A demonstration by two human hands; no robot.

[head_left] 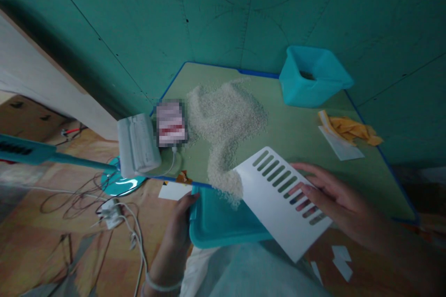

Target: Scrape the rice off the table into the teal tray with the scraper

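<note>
A white slotted plastic board (268, 213) is gripped along its right side by my right hand (334, 195), with fingers showing through the slots. Its left edge touches a trail of pale rice-like grains (226, 111) that runs from a pile on the table to the front edge. Some grains spill over that edge above a teal plastic container (223, 236). My left hand (183, 216) is closed on the container's left rim, below the tabletop. Part of the container is hidden behind the board.
On the table (292, 134) stand a teal bin (310, 83) and a crumpled yellow cloth (351, 130). A blurred-out device (170, 123) with a cable and a grey pouch (139, 144) lie at the left. Cords and a power strip (112, 213) cover the floor.
</note>
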